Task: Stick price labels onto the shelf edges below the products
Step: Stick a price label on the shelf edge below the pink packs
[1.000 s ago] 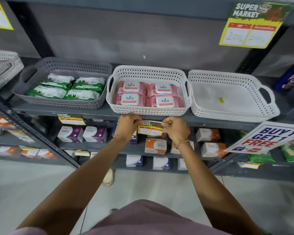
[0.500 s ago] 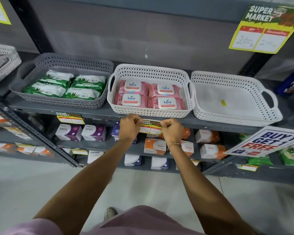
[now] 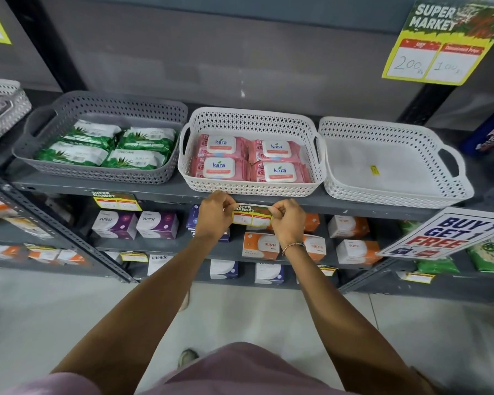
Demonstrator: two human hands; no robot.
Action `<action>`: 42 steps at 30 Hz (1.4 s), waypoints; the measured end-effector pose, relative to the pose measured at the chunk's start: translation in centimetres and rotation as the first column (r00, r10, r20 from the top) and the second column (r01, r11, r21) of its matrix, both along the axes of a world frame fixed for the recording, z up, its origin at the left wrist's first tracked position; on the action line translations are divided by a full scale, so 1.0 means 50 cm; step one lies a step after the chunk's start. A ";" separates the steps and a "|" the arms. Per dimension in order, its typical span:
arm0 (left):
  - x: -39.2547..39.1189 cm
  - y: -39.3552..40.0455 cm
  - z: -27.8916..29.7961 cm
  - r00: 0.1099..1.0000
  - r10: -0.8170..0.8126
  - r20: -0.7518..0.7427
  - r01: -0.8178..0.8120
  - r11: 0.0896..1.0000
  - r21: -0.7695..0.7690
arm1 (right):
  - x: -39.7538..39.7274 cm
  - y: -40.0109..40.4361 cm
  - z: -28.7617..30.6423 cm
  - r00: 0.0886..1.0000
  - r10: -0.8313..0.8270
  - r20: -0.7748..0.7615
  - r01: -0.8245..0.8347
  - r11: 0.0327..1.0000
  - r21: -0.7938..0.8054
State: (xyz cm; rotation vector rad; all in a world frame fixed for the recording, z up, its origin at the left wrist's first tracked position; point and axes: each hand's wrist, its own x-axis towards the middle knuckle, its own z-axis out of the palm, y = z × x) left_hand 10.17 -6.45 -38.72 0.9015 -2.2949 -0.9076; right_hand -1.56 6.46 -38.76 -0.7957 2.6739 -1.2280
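Observation:
A small yellow and green price label (image 3: 251,215) is stretched between both hands against the grey shelf edge (image 3: 354,207), just below the white basket (image 3: 251,189) of pink Kara wipes (image 3: 248,159). My left hand (image 3: 215,215) pinches the label's left end. My right hand (image 3: 288,220), with a bracelet at the wrist, pinches its right end. Another label (image 3: 116,200) is stuck on the same shelf edge under the grey basket (image 3: 97,172) of green wipes.
An empty white basket (image 3: 394,192) sits at the right. A "Buy 1 Get 1 Free" sign (image 3: 451,233) juts out at the lower right. A large yellow price card (image 3: 437,42) hangs above. Boxed goods fill the lower shelves, and a slanted metal strut (image 3: 54,220) runs at the left.
Both hands have stayed on the label at the shelf edge, drawing slightly closer together; the view has shifted a little.

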 end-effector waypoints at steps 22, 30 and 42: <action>-0.016 0.011 -0.023 0.998 0.062 -0.004 -0.062 0.996 -0.064 | 0.004 -0.014 -0.004 0.997 -0.082 -0.016 0.080 0.994 -0.068; -0.002 0.007 -0.017 1.000 -0.011 0.000 0.011 1.000 -0.025 | 0.018 -0.014 -0.002 0.999 -0.027 -0.039 0.025 0.998 -0.060; -0.029 0.028 -0.021 0.980 0.185 0.080 -0.172 0.975 -0.139 | 0.029 -0.038 0.000 0.994 -0.082 -0.077 0.087 0.994 0.069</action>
